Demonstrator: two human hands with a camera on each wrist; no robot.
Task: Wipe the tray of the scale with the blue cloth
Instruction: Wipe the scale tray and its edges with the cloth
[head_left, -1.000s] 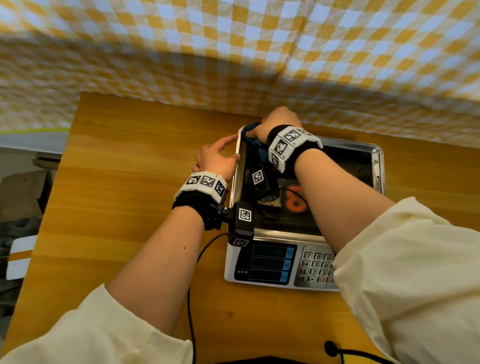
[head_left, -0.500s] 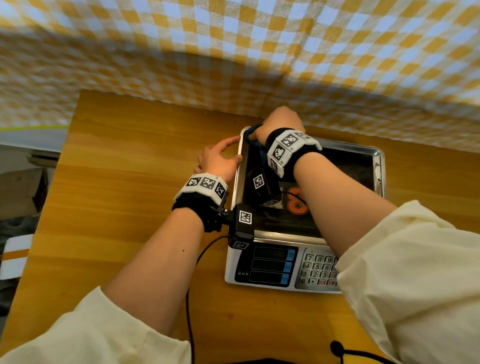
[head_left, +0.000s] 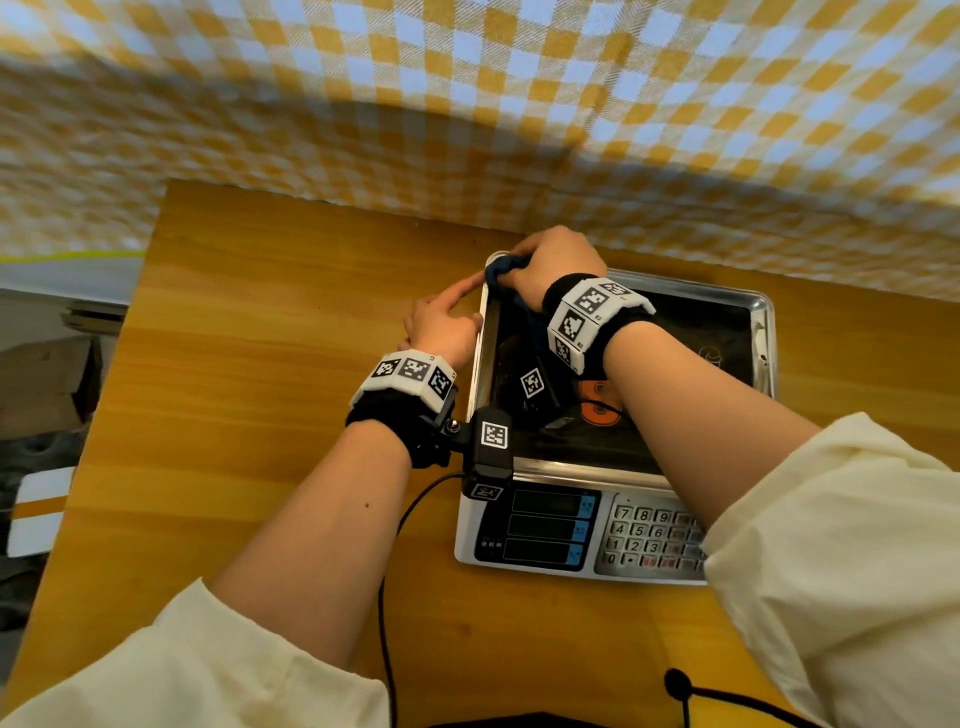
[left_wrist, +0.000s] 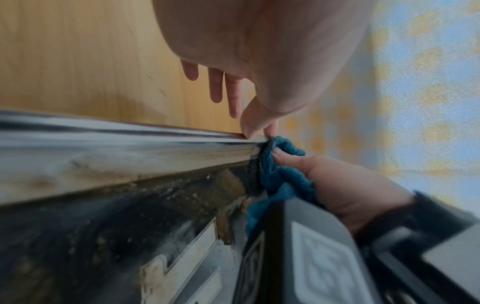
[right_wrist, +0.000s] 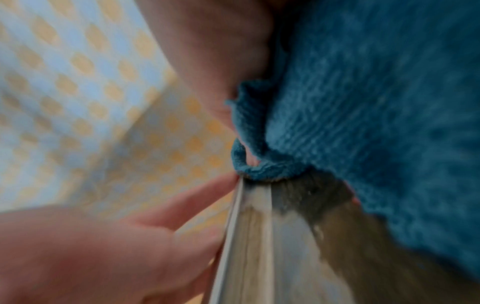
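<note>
A person's right hand (head_left: 553, 262) presses a bunched blue cloth (head_left: 501, 270) into the far left corner of a scale's metal tray (head_left: 763, 332), fingers curled round the fabric, much as half a second ago; the left hand (head_left: 441, 325) has since stretched its index finger further along the tray's outer left rim, so that the fingertip now reaches the corner just beside the cloth, where a second ago it lay lower against the edge. That left hand holds nothing: its fingers are extended and rest against the rim, the thumb and index tip touching the thin rolled lip in the left wrist view. The tray is a shallow rectangle of brushed steel with rounded corners, its floor dark and mirror-like, reflecting the wrist bands and carrying streaks and specks of grime along the sloped side wall (left_wrist: 109, 164). The cloth (right_wrist: 363, 102) is thick, ribbed terry, teal-blue, crumpled into folds that spill under the right palm. The scale (head_left: 524, 558) beneath has a pale plastic body, three dark display windows and a grey keypad (head_left: 649, 540). It stands on a glossy honey-coloured wooden table (head_left: 249, 395) backed by a yellow-and-white checked fabric (head_left: 467, 104).
</note>
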